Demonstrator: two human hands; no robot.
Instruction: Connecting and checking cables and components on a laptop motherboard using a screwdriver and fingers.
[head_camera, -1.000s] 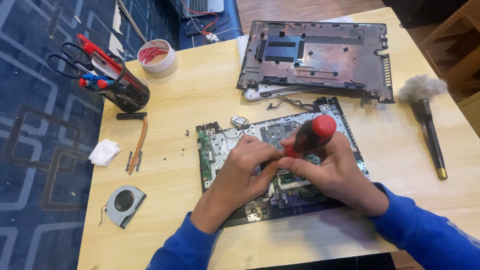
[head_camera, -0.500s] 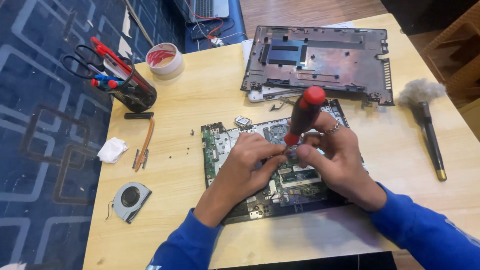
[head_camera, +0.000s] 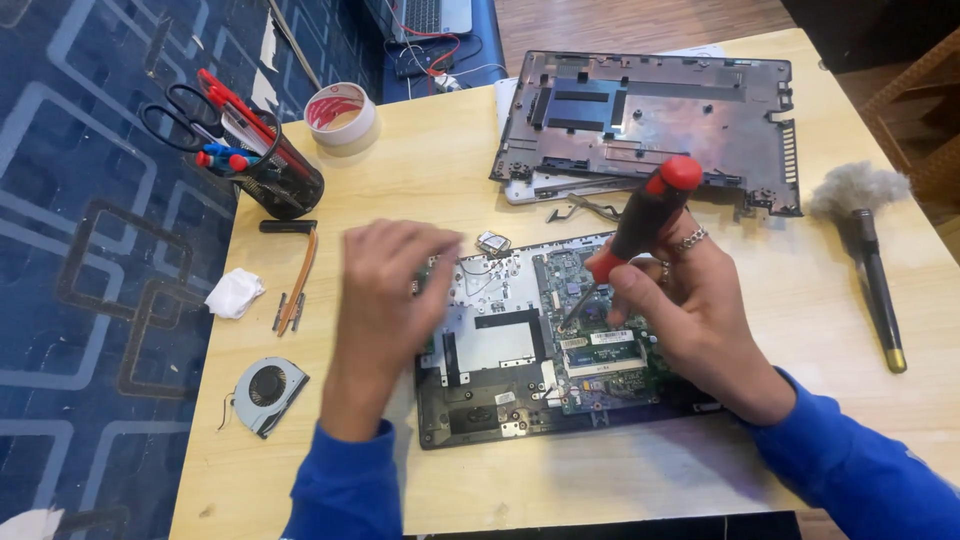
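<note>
An opened laptop base (head_camera: 500, 400) with its green circuit board (head_camera: 590, 290) exposed lies on the wooden table (head_camera: 430, 190). My right hand (head_camera: 700, 310) grips a red and black screwdriver (head_camera: 645, 215), tilted, its tip down on the board near the middle. My left hand (head_camera: 385, 290) hovers over the laptop's left edge, fingers loosely curled, back of the hand up, holding nothing that I can see.
The removed bottom cover (head_camera: 650, 120) lies at the back. A black pen holder with scissors (head_camera: 255, 165) and a tape roll (head_camera: 340, 115) stand back left. A cooling fan (head_camera: 265, 392), white wad (head_camera: 235, 293) and thin tools (head_camera: 298, 283) lie left. A dusting brush (head_camera: 870, 250) lies right.
My left hand has lifted off the board and moved left, away from the screwdriver. My right hand keeps the screwdriver on the board, now more tilted.
</note>
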